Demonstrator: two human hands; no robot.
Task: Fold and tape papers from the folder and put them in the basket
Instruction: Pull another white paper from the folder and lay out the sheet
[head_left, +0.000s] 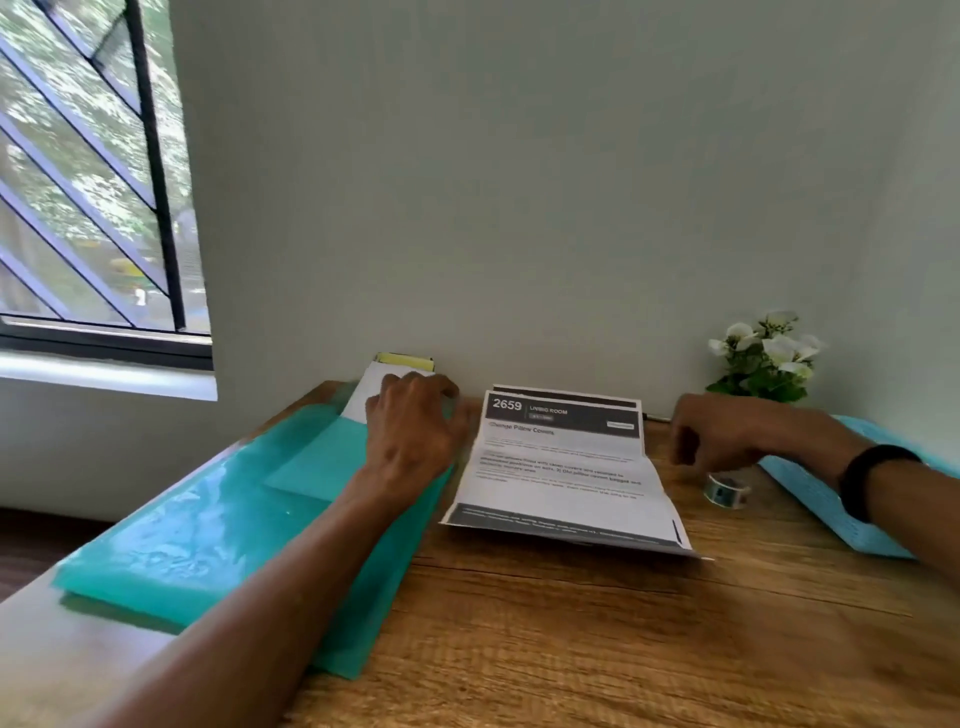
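With our left hand (410, 431) resting curled on the translucent green plastic folder (218, 514) at left, our empty, loosely curled right hand (727, 431) should pick the small tape roll (726, 490) just right of the creased printed paper sheet (563, 467).

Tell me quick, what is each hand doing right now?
Left hand: rests on the green folder, fingers curled over its far end; whether it grips is unclear.
Right hand: fingers loosely curled above the tape roll, holding nothing visible.

The printed paper (563, 462) reads "2659 — LIVING ROOM" (heading "Change Pillow Covers"); smaller text is illegible.
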